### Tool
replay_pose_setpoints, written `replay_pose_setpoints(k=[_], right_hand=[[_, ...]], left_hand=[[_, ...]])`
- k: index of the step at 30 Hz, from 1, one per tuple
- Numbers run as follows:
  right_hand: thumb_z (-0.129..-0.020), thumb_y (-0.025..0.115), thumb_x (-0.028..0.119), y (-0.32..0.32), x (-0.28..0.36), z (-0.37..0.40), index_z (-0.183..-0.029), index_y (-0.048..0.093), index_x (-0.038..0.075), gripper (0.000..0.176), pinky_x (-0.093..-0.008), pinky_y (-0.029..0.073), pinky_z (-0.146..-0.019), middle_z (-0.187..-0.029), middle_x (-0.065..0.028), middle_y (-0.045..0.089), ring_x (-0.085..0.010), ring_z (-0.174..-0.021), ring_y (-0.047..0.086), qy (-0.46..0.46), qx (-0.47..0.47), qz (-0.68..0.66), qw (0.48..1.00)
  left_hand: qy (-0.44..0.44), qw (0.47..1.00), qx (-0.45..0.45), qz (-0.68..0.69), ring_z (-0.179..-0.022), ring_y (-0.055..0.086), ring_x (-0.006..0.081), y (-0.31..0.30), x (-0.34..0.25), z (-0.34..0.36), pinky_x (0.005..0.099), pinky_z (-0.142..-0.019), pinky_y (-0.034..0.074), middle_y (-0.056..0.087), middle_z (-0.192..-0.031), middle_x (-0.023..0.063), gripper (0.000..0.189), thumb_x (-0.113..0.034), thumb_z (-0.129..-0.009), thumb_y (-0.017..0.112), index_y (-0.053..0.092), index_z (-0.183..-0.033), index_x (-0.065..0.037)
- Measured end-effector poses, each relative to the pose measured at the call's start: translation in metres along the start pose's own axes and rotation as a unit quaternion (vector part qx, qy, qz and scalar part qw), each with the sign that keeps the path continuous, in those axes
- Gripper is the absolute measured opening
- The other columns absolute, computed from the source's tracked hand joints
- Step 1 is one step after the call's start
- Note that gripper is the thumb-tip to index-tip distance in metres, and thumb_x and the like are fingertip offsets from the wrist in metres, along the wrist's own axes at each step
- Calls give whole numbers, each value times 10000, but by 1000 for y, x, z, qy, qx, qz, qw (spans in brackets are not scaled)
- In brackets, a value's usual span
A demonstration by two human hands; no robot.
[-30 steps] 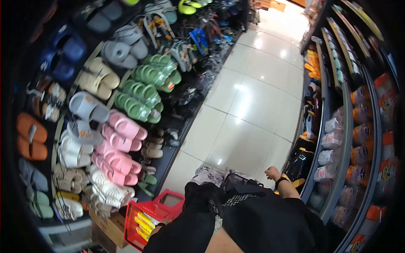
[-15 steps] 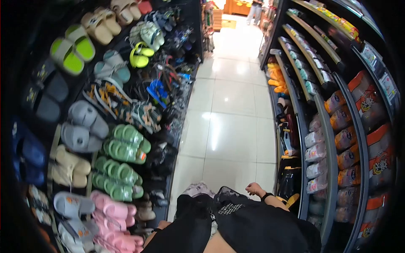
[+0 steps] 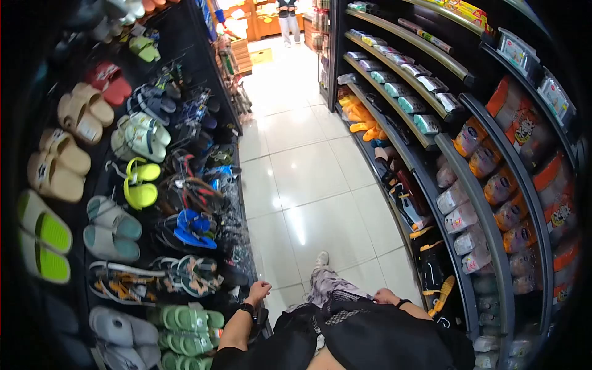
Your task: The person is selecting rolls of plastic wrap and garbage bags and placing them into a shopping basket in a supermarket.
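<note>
My left hand (image 3: 257, 292) swings forward at the lower middle, its fingers loosely curled with nothing visible in them. A dark watch (image 3: 248, 308) is on that wrist. The nearest goods to it are the slippers on the left rack, such as the green slippers (image 3: 192, 319); it touches none of them. Close to my patterned trousers (image 3: 330, 285), my right hand (image 3: 386, 297) hangs with its fingers curled in and nothing seen in it. It wears a dark wristband (image 3: 402, 303). One light shoe (image 3: 322, 259) steps forward on the tiles.
A pale tiled aisle (image 3: 308, 185) runs ahead. Slippers, including a blue pair (image 3: 195, 228), line the left rack. Shelves on the right hold packaged goods (image 3: 462, 216), orange gloves (image 3: 364, 117) and black boots (image 3: 431, 265). A person (image 3: 288, 21) stands at the far end.
My view has turned right and moved forward along the aisle. My left hand has swung up into view, while my right hand has dropped back toward my body. A foot has come forward.
</note>
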State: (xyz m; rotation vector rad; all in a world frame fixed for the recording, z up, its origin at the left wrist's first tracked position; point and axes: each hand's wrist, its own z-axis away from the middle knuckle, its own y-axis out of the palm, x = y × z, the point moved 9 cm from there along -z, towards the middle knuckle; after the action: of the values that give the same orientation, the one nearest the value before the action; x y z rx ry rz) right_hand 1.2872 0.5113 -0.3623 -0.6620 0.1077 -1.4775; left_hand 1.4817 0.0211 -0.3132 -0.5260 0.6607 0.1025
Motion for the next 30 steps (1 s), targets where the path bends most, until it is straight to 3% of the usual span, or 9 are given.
replay_pose_setpoints(k=[2,5,7,10,12,17,19,25,30], right_hand=[[-658,639,373,-38,4,-1,-786,643,-50,442,-385,480,-705,-764,-218,638,-356,-758,626,81,-1,-18,997],[-713,635,337,-57,-17,-77,-756,655,-32,372,-368,479,-544,-788,-150,666,-262,-634,632,27,58,-89,994],[-721,624,296,-124,20,-107,-696,645,-4,302,-341,458,-482,-744,-125,662,-212,-567,612,65,49,-36,996],[-713,546,231,-210,80,-205,-678,641,9,244,-359,486,-538,-645,-134,640,-240,-573,617,-37,-6,32,999],[-691,488,261,-312,169,-201,-680,646,21,288,-419,490,-666,-653,-166,627,-328,-614,610,-70,-92,30,993],[-736,536,317,-456,338,-261,-845,658,47,315,-398,487,-695,-781,-144,653,-289,-747,626,-226,-179,-138,948],[-771,563,280,-500,394,-273,-905,645,39,288,-336,497,-614,-759,-101,654,-205,-611,632,-289,-164,-105,937],[-777,555,319,-638,486,-317,-951,636,50,331,-340,483,-712,-849,-112,656,-251,-792,626,-343,-129,51,929],[-776,546,334,-809,523,-328,-936,630,60,329,-382,482,-703,-841,-125,649,-280,-799,618,-317,-220,59,921]], left_hand=[[27,1000,3,-9,-667,650,152,-12,-48,-46,276,-544,502,659,-780,91,275,-210,-747,603,644,-930,-9],[-1,999,35,7,-654,644,149,-19,-74,-108,276,-524,497,654,-766,79,258,-196,-749,603,643,-922,-8],[-18,999,38,17,-634,637,150,-37,-109,-131,269,-510,490,646,-743,72,244,-184,-748,608,644,-913,-9],[-29,999,42,12,-622,632,152,-57,-141,-173,265,-504,485,643,-739,76,237,-173,-742,610,643,-906,-6],[-37,999,9,-3,-623,632,149,-66,-162,-189,261,-500,482,642,-736,83,232,-160,-741,603,640,-903,3],[8,981,79,-177,-643,644,193,-65,-224,-256,299,-584,503,657,-765,111,297,-220,-762,560,640,-916,21],[63,958,110,-256,-652,649,201,-65,-251,-296,308,-613,506,661,-763,121,320,-240,-768,546,641,-918,26],[50,948,146,-277,-647,649,194,-113,-363,-441,307,-613,507,662,-740,114,321,-258,-751,573,652,-906,12],[27,976,134,-171,-628,628,179,-157,-486,-609,296,-547,495,647,-698,99,282,-248,-737,592,661,-877,-13]])
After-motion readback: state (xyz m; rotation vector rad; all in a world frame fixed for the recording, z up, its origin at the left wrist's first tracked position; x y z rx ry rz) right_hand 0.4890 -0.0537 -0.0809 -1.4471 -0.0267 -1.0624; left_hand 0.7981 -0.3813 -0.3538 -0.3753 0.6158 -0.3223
